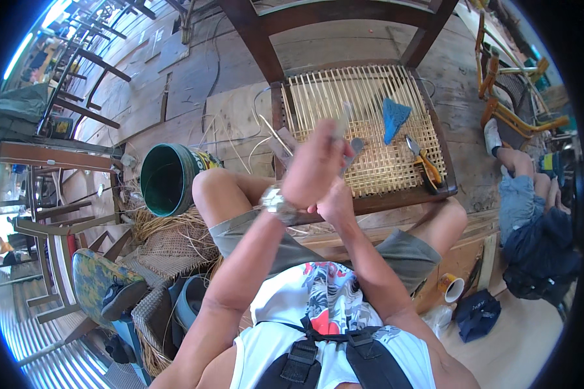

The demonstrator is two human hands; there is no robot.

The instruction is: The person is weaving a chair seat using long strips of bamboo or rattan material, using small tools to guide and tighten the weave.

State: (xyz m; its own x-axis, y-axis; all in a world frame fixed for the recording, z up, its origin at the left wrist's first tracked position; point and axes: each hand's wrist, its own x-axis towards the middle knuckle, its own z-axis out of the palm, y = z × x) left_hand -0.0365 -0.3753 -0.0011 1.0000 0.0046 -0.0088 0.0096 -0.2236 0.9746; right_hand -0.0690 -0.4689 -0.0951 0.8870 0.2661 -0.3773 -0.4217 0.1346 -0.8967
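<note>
In front of my knees lies a dark wooden chair with a seat of woven cane. Long strands run across its far part, and a tighter mesh fills the near part. My left hand, blurred, is closed above the seat's left near side around something pale I cannot make out. Just below it my right hand is closed at the near rail; what it grips is hidden. A grey round-ended object shows beside the left hand. On the cane rest pliers with orange and black handles and a blue cloth-like piece.
A dark green bucket lies tipped by my left knee, near loose cane strands. Chair frames stack at the left. At the right are another person's legs, a rattan chair, a yellow cup and a dark cloth bag.
</note>
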